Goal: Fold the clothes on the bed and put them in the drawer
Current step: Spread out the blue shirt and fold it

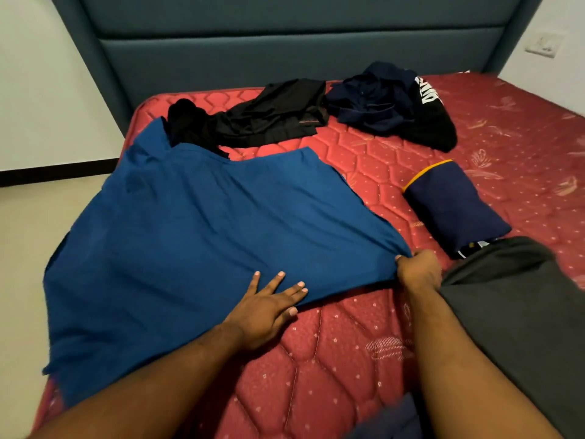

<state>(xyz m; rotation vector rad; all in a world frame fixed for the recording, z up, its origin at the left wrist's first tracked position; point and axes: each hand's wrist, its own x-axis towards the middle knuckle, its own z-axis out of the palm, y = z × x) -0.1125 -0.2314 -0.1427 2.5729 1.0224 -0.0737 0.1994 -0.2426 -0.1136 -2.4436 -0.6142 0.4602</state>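
Blue shirt [190,236] spread flat on the red mattress [332,359], dark clothes [275,112] bunched near the headboard [285,52], one folded navy piece [452,207] at right. My left hand [266,308] lies flat on the shirt's hem, fingers straight; my right hand [418,269] pinches its corner.

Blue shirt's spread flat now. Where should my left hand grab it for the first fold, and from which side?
Probably the blue shirt's far-left edge, coming from the bed's left side. That part hangs off the mattress, so fingers can slip under. The right hand pinches the near-right corner; the left hand lies flat.
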